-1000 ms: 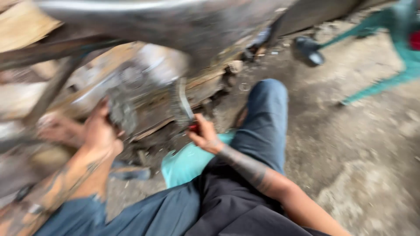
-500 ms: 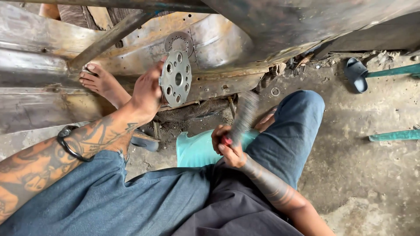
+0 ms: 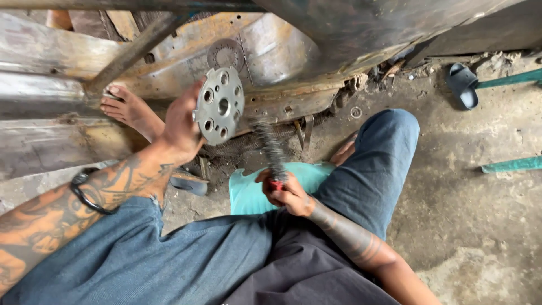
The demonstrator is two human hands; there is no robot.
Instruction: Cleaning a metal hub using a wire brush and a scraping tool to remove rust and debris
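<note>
My left hand [image 3: 182, 125] grips a round grey metal plate [image 3: 220, 105] with several holes, holding it up on edge in front of a rusty metal frame [image 3: 271, 51]. My right hand [image 3: 285, 192] is closed around the red handle of a wire brush [image 3: 271, 149]. The brush's bristled head points up toward the lower edge of the plate and looks blurred. I sit low on a turquoise stool [image 3: 254, 192], with my right knee in jeans [image 3: 378, 152] bent beside it and my bare left foot [image 3: 127, 107] resting against the frame.
A faint round mark [image 3: 226, 53] shows on the rusty panel above the plate. A dark slipper [image 3: 463, 85] lies at the far right on the concrete floor, near green metal bars [image 3: 511, 164]. A small washer [image 3: 355, 112] lies on the floor by the frame.
The view has steadied from the blur. My left hand has kept the plate raised and tilted it slightly. My right hand has brought the brush upright under the plate.
</note>
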